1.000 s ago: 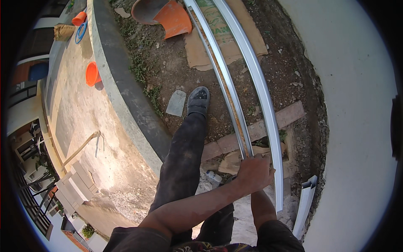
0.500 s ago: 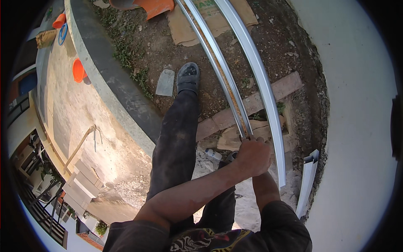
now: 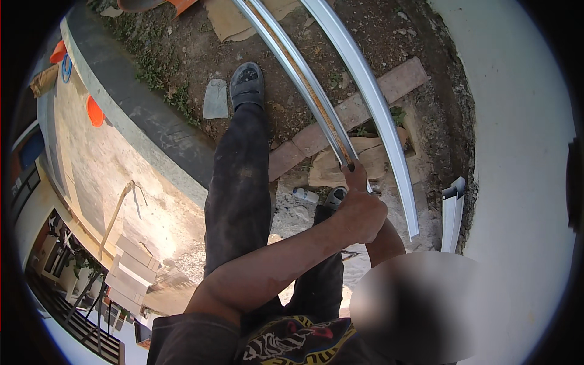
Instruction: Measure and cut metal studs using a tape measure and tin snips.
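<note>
A silver metal channel (image 3: 313, 94) with a rusty strip inside runs from the top to my hands. My right hand (image 3: 356, 176), partly behind the left, grips its near end. My left hand (image 3: 362, 216) is closed just below that end, crossing over my right wrist; what it holds, if anything, is hidden. A second, pale metal profile (image 3: 371, 91) lies alongside to the right. A short channel piece (image 3: 451, 213) stands by the white wall. A blurred patch covers the lower right.
My legs straddle rubble beside a brick strip (image 3: 298, 146). A flat grey piece (image 3: 216, 97) lies on the soil near my shoe (image 3: 246, 85). Left, a concrete edge (image 3: 134, 121) borders a slab with an orange bucket (image 3: 95, 111). The white wall (image 3: 517, 152) is on the right.
The surroundings have shifted upward in view. My left hand has moved down slightly from the channel's end, exposing fingers of my right hand there.
</note>
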`<state>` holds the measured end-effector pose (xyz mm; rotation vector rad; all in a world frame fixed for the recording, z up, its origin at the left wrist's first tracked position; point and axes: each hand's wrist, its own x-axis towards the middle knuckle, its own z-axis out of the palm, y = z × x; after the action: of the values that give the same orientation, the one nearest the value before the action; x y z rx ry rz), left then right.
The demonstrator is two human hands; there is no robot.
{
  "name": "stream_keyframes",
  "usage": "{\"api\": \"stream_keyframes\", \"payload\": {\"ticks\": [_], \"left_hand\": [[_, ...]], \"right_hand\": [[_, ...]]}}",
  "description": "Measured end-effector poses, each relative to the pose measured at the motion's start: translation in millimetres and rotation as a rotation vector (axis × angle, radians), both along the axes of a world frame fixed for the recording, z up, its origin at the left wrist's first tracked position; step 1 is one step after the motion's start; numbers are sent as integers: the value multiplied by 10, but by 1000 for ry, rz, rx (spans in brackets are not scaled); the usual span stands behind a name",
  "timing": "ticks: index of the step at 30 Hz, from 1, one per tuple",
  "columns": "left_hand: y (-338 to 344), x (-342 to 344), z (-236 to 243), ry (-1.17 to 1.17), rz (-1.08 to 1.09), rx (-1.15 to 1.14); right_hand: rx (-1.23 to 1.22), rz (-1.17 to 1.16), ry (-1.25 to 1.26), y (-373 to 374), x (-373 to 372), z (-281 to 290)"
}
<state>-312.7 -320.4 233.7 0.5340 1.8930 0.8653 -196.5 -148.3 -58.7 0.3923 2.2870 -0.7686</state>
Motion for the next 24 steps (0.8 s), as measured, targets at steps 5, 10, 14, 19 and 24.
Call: {"api": "stream_keyframes", "payload": {"ticks": [5,10,14,19,24], "left_hand": [[77,115,-79,19,-29,-28],[121,121,-101,26,-31,-36],[169,66,-93,13,-63,-41],[181,113,-103,2,-85,-39],[173,168,-95,-16,-143,-53]], "right_hand": [[-80,-21,54,-76,8,47],[-47,-15,-95,-118,-110,125],[-46,-6,-150,-73,-147,148],[-47,-21,-108,-107,-132,172],[-61,-41,-125,-132,-143,171]]}}
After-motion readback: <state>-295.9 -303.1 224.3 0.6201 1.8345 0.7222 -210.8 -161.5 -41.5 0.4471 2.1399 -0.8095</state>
